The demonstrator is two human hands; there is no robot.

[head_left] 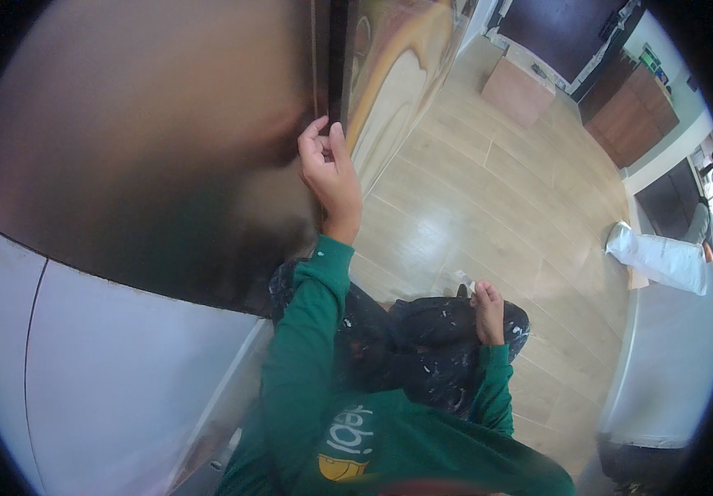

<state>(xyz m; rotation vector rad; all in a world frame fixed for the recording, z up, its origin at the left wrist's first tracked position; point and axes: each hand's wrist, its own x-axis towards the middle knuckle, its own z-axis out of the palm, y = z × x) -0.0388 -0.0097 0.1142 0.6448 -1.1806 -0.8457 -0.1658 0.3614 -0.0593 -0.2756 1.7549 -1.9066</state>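
My left hand is raised to the upright edge of a large glossy brown panel. Its fingers are curled, with thumb and forefinger close together at a narrow dark strip along that edge. Beyond the strip stands a surface with cream and amber swirls. My right hand rests by my knee, fingers pressed together. From its fingertips a small whitish piece sticks out; its kind is too small to tell. My dark trousers are flecked with white.
Light wood-look tiles cover the floor. White panels lie at lower left, below the brown one. Farther off are a cardboard-coloured box, a brown cabinet and a dark door. A white sack sits at right.
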